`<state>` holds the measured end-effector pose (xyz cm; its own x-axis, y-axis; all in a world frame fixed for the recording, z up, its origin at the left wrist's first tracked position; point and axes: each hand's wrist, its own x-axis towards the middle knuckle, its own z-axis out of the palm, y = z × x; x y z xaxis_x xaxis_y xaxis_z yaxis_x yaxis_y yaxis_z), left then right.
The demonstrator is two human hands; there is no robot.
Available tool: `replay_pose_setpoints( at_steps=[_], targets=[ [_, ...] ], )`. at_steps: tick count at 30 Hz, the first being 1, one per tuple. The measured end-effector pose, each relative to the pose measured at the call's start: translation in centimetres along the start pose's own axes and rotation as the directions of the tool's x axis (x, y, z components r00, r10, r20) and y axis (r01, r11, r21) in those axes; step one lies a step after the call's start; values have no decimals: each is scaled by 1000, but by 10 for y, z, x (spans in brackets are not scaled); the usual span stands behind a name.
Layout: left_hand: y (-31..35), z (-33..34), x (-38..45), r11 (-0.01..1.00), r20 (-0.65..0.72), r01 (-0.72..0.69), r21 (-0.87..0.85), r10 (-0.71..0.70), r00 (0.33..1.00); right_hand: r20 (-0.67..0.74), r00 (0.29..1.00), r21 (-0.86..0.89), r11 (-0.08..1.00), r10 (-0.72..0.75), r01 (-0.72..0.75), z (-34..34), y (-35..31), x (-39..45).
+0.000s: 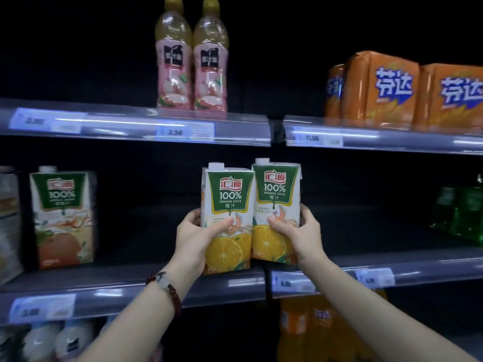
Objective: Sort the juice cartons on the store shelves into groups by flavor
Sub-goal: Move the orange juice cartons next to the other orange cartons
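Gripping side-by-side white-and-green orange juice cartons, left hand [192,239] clasps the left carton [226,218], right hand [304,235] the right carton [276,207], at the grey middle shelf's [130,286] front edge.

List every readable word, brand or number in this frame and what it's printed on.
"汇源 100% ORANGE JUICE 橙汁": left carton, in the left hand.
Same text: right carton, in the right hand.
"汇源 100%": far carton; the rest is blurred.
"芬达": orange packs.
"3.50": price tag.
Other tags and pink bottles: too blurred.

Dim, dark shelf recesses; glare on shelf rails [136,126]; blurred, bowed edges.
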<state>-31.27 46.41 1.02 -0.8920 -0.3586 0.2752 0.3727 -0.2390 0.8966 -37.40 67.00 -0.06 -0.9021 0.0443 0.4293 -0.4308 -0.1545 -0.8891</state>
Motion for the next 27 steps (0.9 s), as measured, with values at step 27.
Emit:
replay_pose_setpoints(
  at_steps=[27],
  targets=[
    [-71, 191, 21, 987, 149, 131, -97, -116, 982, -41, 999, -8, 1000, -20, 20, -198, -1, 62]
  ],
)
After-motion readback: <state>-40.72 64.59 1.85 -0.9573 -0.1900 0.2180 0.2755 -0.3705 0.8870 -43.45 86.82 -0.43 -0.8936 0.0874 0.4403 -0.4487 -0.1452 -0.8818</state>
